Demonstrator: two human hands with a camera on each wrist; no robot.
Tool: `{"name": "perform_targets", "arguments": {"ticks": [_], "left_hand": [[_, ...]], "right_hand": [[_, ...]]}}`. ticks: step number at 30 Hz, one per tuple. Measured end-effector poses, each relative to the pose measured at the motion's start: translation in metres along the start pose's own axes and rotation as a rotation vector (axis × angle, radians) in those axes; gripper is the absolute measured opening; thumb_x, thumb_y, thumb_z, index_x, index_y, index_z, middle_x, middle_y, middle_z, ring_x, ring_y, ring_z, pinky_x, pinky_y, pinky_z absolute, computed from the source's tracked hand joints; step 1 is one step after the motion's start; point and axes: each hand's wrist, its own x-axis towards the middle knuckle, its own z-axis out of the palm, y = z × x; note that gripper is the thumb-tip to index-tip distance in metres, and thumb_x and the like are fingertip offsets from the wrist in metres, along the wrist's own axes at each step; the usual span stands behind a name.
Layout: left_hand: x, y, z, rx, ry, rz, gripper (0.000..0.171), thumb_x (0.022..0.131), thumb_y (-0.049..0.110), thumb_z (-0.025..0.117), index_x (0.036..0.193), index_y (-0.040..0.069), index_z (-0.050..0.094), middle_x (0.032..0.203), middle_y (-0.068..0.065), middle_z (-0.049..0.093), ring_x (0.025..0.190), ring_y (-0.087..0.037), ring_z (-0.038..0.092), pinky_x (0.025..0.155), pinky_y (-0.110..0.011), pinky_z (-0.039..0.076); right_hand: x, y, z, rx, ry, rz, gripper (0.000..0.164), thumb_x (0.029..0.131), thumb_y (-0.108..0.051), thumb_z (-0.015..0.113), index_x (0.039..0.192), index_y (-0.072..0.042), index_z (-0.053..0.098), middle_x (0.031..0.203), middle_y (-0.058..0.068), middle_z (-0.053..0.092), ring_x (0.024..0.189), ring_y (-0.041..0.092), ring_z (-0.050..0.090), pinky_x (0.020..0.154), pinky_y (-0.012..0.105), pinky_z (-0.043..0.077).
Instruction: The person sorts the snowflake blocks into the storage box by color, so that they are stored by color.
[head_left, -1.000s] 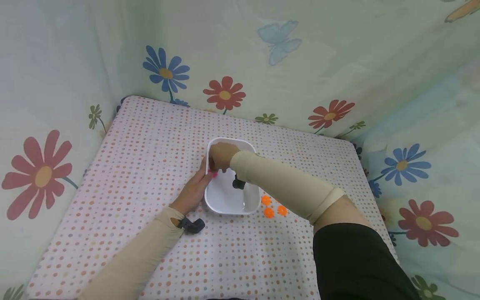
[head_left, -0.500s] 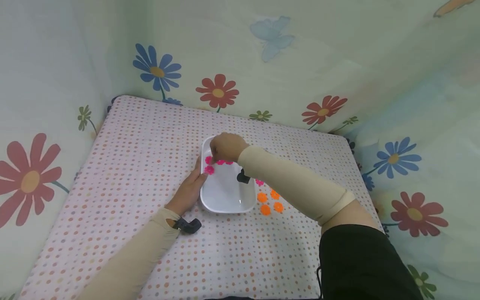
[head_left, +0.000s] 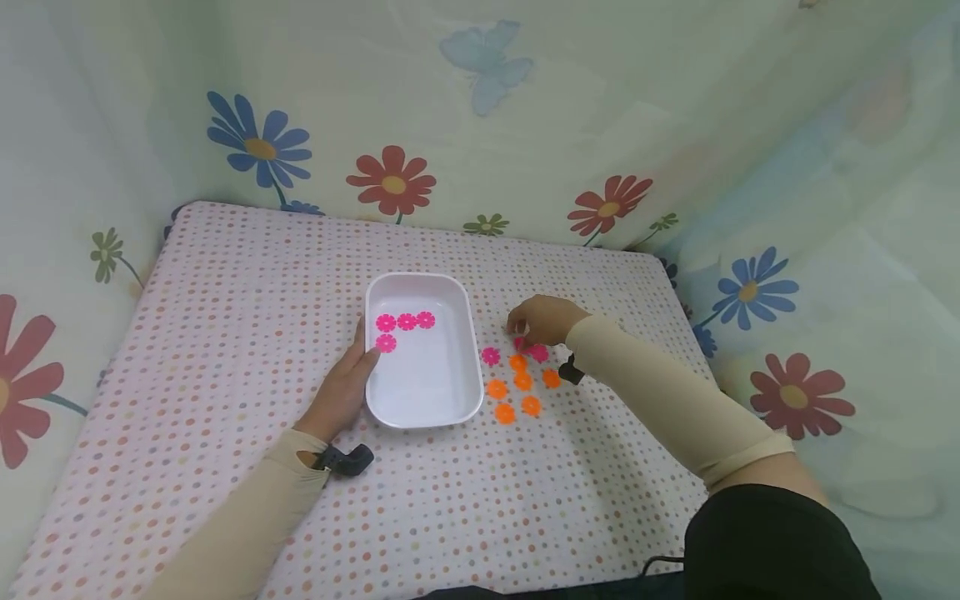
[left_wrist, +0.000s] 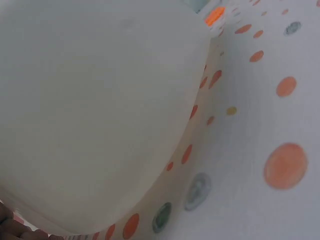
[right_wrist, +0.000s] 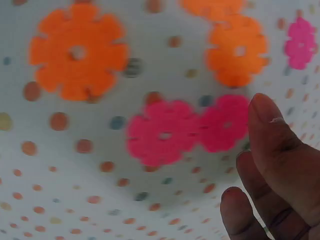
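In the head view, a white plastic tray (head_left: 423, 408) stands on the dotted tablecloth. My left hand (head_left: 341, 387) holds its left side, thumb at the rim and fingers along the outer wall. Inside lie several pink notched discs (head_left: 407, 322), three in a row and another below the left one. To the right of the tray my right hand (head_left: 547, 319) reaches over two pink discs; in the right wrist view its thumb is at the edge of one pink disc (right_wrist: 225, 122), fingers apart from the thumb. A second pink disc (right_wrist: 162, 134) touches that one.
Several orange notched discs (head_left: 522, 381) lie right of the tray, below the right hand. A single pink disc (head_left: 491, 357) lies close to the tray's right wall. Flower-printed curtain (head_left: 487, 133) stands behind the table and along both sides.
My right hand has left the tray and moved right to the loose discs, uncovering the pink discs inside. The left hand stays at the tray's side. The head view has shifted right.
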Motion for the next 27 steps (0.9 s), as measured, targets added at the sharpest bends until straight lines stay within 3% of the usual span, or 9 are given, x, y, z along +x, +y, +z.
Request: {"name": "perform_targets", "arguments": {"ticks": [6,11,17,21,24,27], "left_hand": [[-0.001,-0.001,-0.001,0.006,0.013,-0.009,0.064,0.112,0.047,0.029,0.167,0.037,-0.004,0.174,0.018,-0.007,0.163,-0.017,-0.004,0.132,-0.055,0.004],[-0.002,0.001,0.001,0.017,0.015,-0.029,0.064,0.112,0.049,0.028,0.166,0.04,-0.005,0.173,0.019,-0.007,0.163,-0.018,-0.004,0.132,-0.056,0.004],[-0.001,0.001,-0.001,0.015,0.019,-0.023,0.063,0.112,0.046,0.029,0.166,0.04,-0.004,0.173,0.02,-0.007,0.163,-0.015,-0.005,0.132,-0.055,0.003],[0.002,0.002,0.0,-0.007,0.007,0.0,0.063,0.112,0.046,0.03,0.166,0.04,-0.003,0.173,0.021,-0.005,0.163,-0.012,-0.004,0.133,-0.053,0.004],[0.002,0.0,0.001,-0.015,0.004,0.009,0.063,0.112,0.046,0.029,0.166,0.039,-0.003,0.173,0.02,-0.005,0.163,-0.013,-0.003,0.133,-0.052,0.004],[0.002,-0.001,0.002,-0.029,0.001,-0.004,0.063,0.112,0.046,0.029,0.166,0.039,-0.003,0.174,0.02,-0.004,0.163,-0.013,-0.002,0.133,-0.052,0.004]], "right_hand": [[0.004,0.016,0.013,0.028,0.025,0.017,0.032,0.089,-0.015,0.084,0.118,-0.024,0.074,0.116,-0.002,0.073,0.109,0.021,0.065,0.103,0.046,0.056],[0.004,0.021,0.016,0.023,0.018,0.009,0.023,0.088,-0.012,0.083,0.106,-0.022,0.074,0.103,-0.002,0.073,0.097,0.021,0.064,0.092,0.041,0.057],[0.001,0.012,-0.004,0.02,0.052,-0.031,0.006,0.091,-0.019,0.082,0.094,-0.021,0.077,0.097,-0.003,0.074,0.092,0.02,0.063,0.089,0.039,0.057],[-0.007,-0.025,-0.039,0.013,0.113,-0.091,0.015,0.095,-0.025,0.079,0.107,-0.018,0.081,0.105,0.0,0.079,0.093,0.019,0.07,0.093,0.039,0.061],[-0.01,-0.072,-0.064,0.012,0.133,-0.148,0.023,0.099,-0.027,0.074,0.12,-0.019,0.08,0.116,0.0,0.078,0.104,0.019,0.072,0.098,0.039,0.06],[-0.004,-0.12,-0.074,0.001,0.126,-0.211,0.027,0.1,-0.027,0.071,0.126,-0.021,0.077,0.12,-0.002,0.076,0.111,0.018,0.068,0.102,0.037,0.059]]}}
